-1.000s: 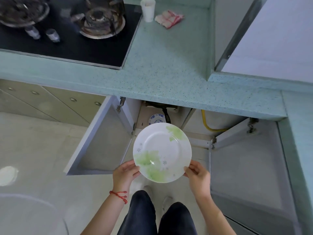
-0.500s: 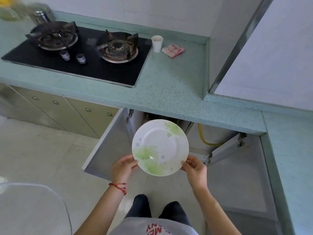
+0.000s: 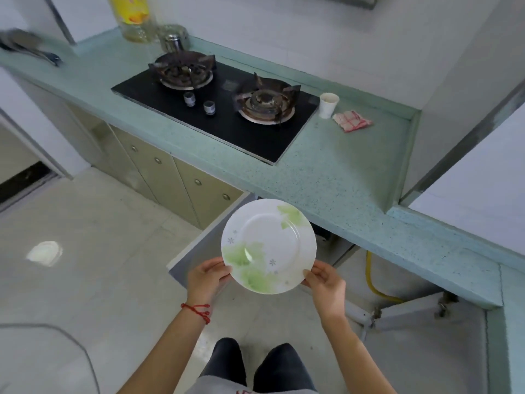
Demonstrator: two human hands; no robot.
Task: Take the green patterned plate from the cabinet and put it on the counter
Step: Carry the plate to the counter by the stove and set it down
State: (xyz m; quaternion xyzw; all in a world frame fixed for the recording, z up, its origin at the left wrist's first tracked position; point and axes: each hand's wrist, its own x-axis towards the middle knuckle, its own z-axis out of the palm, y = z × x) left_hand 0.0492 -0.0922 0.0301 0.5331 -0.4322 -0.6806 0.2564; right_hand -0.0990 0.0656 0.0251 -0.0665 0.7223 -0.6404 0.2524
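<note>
A white plate with green leaf patterns (image 3: 268,245) is held level in the air, just in front of the counter's front edge. My left hand (image 3: 206,275) grips its near-left rim, a red string on that wrist. My right hand (image 3: 325,281) grips its near-right rim. The speckled turquoise counter (image 3: 335,172) runs behind and above the plate. Below it the cabinet (image 3: 338,248) stands open, with its left door (image 3: 199,251) swung out toward me and partly hidden by the plate.
A black two-burner gas hob (image 3: 218,112) is set in the counter. A white paper cup (image 3: 328,105) and a red-checked cloth (image 3: 352,120) lie to its right. A yellow gas hose (image 3: 370,277) hangs inside the cabinet. The right cabinet door (image 3: 412,311) also stands open. A yellow-labelled bottle (image 3: 132,17) stands far left.
The view has risen and pulled back, showing more counter and hob. Both hands have lifted the plate up out of the cabinet opening toward the counter's edge.
</note>
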